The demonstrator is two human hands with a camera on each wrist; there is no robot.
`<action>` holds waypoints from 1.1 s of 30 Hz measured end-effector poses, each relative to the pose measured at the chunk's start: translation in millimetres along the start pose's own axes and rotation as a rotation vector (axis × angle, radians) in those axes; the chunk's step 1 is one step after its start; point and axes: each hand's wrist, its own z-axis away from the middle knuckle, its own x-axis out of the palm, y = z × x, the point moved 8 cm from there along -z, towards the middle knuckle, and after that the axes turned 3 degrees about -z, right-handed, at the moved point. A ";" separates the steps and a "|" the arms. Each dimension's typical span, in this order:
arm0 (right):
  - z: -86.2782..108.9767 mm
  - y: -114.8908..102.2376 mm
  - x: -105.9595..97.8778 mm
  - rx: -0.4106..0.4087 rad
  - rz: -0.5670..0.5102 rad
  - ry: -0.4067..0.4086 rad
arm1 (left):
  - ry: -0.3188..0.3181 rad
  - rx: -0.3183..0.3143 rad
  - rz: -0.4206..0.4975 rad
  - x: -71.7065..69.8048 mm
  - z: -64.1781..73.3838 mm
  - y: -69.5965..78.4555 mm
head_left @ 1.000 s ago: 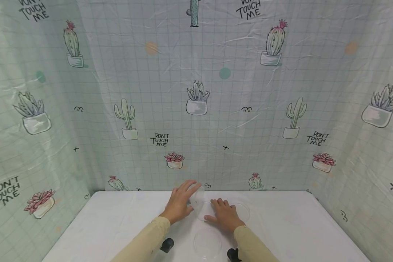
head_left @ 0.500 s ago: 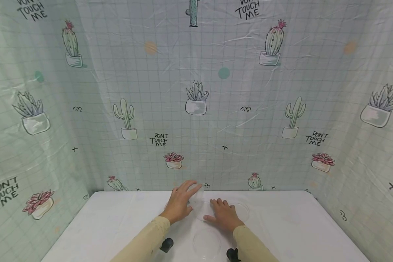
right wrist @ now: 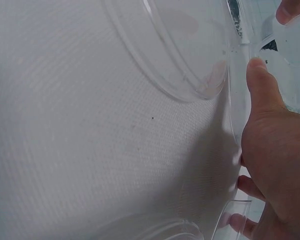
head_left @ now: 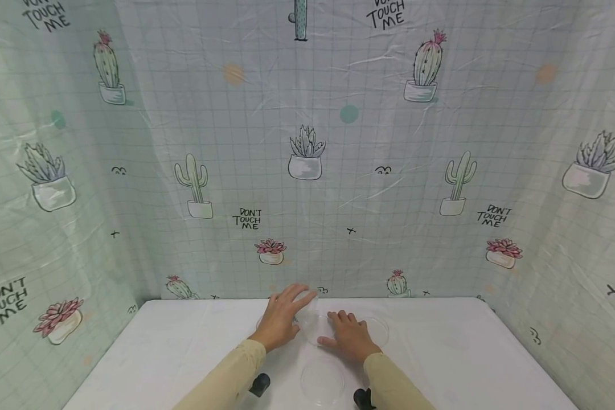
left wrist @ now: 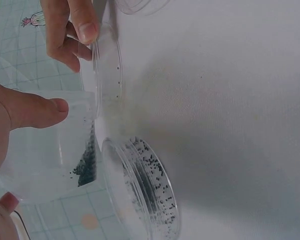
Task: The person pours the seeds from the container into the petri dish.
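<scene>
My left hand (head_left: pixel 279 319) holds a clear plastic cup (left wrist: pixel 50 145), tilted over the table, its thumb and fingers on the wall. Small black grains (left wrist: pixel 87 167) lie gathered in the cup's lower part. Below it is a shallow clear petri dish (left wrist: pixel 107 65) with a few dark specks. My right hand (head_left: pixel 349 337) grips that dish at its rim, thumb (right wrist: pixel 262 85) along one side and fingers further round. Another petri dish (left wrist: pixel 165 200), scattered with many black grains, sits beside the cup; in the head view my left hand mostly covers it.
One clear petri dish (head_left: pixel 323 381) lies nearer me on the white table (head_left: pixel 456 353), and another (head_left: pixel 381 329) is beyond my right hand. A stray dark speck (right wrist: pixel 152 118) lies on the tabletop. A patterned curtain (head_left: pixel 307 228) closes off the back and sides.
Both hands stay almost where they were, the left still holding the tilted cup. The whole head view has drifted slightly.
</scene>
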 end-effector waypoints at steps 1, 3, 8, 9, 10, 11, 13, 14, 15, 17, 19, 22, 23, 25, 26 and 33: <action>-0.2 0.0 -0.1 -0.002 0.001 0.001 | -0.002 0.000 -0.003 -0.2 -0.2 0.1; -0.3 0.1 0.3 -0.003 0.005 0.000 | -0.009 -0.004 -0.003 -0.2 -0.8 0.1; 0.0 -1.0 -1.7 -0.008 0.013 0.004 | -0.025 0.000 -0.018 2.1 -1.5 1.4; 0.0 -1.1 -1.8 -0.009 0.015 0.006 | -0.029 0.003 -0.021 2.7 -1.7 1.8; 0.2 -1.2 -2.2 -0.010 0.017 0.008 | -0.030 0.006 -0.023 3.0 -2.0 2.4; 0.3 -0.9 -1.9 -0.009 0.017 0.007 | -0.030 0.009 -0.025 3.2 -2.3 3.0; 0.3 -0.8 -1.6 -0.009 0.021 0.009 | -0.030 0.013 -0.021 3.5 -3.0 4.0; 0.2 -0.7 -1.3 -0.009 0.020 0.011 | -0.029 0.016 -0.019 3.3 -3.4 4.5; 0.1 -0.5 -1.1 -0.009 0.020 0.011 | -0.029 0.018 -0.018 3.1 -3.9 5.0; -0.3 -0.2 -0.6 -0.005 0.017 0.010 | -0.026 0.024 -0.014 2.6 -4.8 5.9; -0.7 0.1 -0.6 -0.003 0.013 0.012 | -0.023 0.032 -0.018 2.0 -5.9 6.8; -2.1 1.2 0.4 0.001 0.013 0.010 | -0.022 0.039 -0.031 2.0 -7.3 7.5; -2.6 1.7 0.9 0.002 0.013 0.010 | -0.021 0.042 -0.033 2.0 -7.8 7.8; -3.1 2.4 1.4 0.001 0.014 0.010 | -0.018 0.047 -0.041 2.3 -8.4 8.3; -3.3 2.9 2.1 0.004 0.014 0.008 | -0.016 0.049 -0.045 2.5 -8.7 8.5; -2.3 1.8 0.9 0.002 0.010 0.008 | 0.005 0.071 -0.052 1.9 -11.1 11.9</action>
